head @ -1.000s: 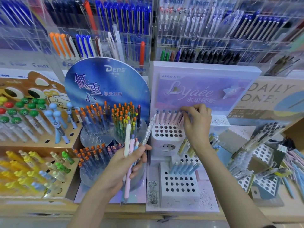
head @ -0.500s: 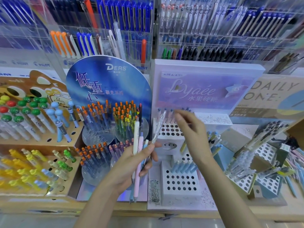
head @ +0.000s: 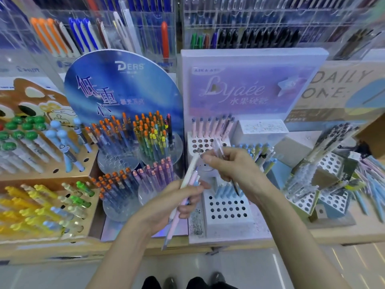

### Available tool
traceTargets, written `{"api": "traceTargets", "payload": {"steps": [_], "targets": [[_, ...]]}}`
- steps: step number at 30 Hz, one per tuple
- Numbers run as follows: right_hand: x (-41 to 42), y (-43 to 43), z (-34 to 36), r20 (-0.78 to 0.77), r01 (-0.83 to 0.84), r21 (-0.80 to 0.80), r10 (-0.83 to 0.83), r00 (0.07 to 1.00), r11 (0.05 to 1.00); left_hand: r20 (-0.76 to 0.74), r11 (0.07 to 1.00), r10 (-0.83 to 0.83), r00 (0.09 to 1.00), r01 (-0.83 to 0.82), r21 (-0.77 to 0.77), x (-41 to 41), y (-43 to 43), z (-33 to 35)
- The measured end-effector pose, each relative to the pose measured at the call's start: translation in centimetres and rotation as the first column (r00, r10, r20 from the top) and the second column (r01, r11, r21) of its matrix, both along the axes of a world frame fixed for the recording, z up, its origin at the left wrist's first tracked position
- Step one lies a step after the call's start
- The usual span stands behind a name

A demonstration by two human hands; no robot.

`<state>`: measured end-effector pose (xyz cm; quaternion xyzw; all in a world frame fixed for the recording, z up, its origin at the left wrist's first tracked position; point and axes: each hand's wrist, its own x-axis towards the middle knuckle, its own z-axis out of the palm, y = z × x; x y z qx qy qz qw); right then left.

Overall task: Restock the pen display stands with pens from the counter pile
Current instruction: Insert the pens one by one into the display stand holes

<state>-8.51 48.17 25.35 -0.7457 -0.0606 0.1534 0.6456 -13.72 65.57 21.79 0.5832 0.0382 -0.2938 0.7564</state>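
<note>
Pens [head: 190, 171]: gripping a small pastel bundle of them in the left hand [head: 164, 207], curling round the barrels; pinching one clear pen [head: 218, 149] in the right hand [head: 235, 172], just beside the bundle's top end; holding both hands close together in front of the white holed stand [head: 228, 211], with its pink row [head: 209, 127] beyond the right hand

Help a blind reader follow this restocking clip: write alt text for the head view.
A person's right hand holds a clear pen in front of the lilac Lyaée stand, whose holes are mostly empty, while the left hand grips a bundle of pastel pens.
</note>
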Motion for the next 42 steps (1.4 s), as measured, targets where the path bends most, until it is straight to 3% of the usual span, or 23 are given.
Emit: {"api": "traceTargets", "payload": {"steps": [2, 4, 10, 12, 15, 18, 20, 22, 25, 33, 42], "targets": [[-0.9, 0.5, -0.6, -0.103, -0.126, -0.005, 0.125, 0.987, 0.992, -0.047, 0.998, -0.048, 0.998, 0.047, -0.030, -0.2, -0.3, 0.1], [-1.3, 0.7, -1.2, -0.107, -0.135, 0.069, 0.142, 0.984, 0.988, -0.051, 0.997, -0.054, 0.997, 0.051, -0.056, -0.3, -0.5, 0.0], [-0.2, -1.0, -1.4, 0.072, 0.264, 0.135, -0.275, 0.959, 0.955, -0.044, 0.992, 0.060, 0.997, -0.065, -0.106, -0.8, -0.5, -0.9], [0.2, -1.5, -0.6, 0.106, 0.250, 0.118, -0.262, 0.959, 0.961, 0.015, 0.993, 0.097, 0.995, -0.096, -0.069, -0.6, -0.8, -1.1], [0.5, -1.4, 0.2, 0.002, 0.148, 0.166, -0.150, 0.989, 0.975, 0.085, 0.991, 0.129, 0.988, -0.124, -0.054, 0.1, -1.4, -0.8], [0.7, -1.4, 0.4, -0.036, 0.237, 0.216, -0.235, 0.971, 0.947, 0.115, 0.988, 0.154, 0.981, -0.153, -0.019, 0.8, -1.7, -0.6], [1.4, -2.1, 1.2, -0.014, 0.388, 0.270, -0.399, 0.917, 0.881, 0.089, 0.978, 0.202, 0.975, -0.206, 0.036, 1.1, -1.4, -0.9], [2.4, -2.9, 2.0, 0.150, 0.521, 0.210, -0.553, 0.819, 0.828, 0.076, 0.964, 0.246, 0.966, -0.252, 0.083, 1.1, -0.7, -1.3], [3.8, -2.8, 2.2, 0.341, 0.633, 0.131, -0.634, 0.694, 0.763, 0.074, 0.963, 0.262, 0.962, -0.266, 0.048, 0.9, 0.2, -1.5], [5.0, -1.0, 0.9, 0.501, 0.623, 0.057, -0.562, 0.658, 0.780, 0.076, 0.960, 0.281, 0.957, -0.281, -0.008, 0.8, 1.2, -1.3], [4.8, -1.3, 0.2, 0.531, 0.590, -0.017, -0.492, 0.690, 0.807, 0.051, 0.950, 0.312, 0.949, -0.312, -0.018, 1.0, 1.4, -1.0]]}}
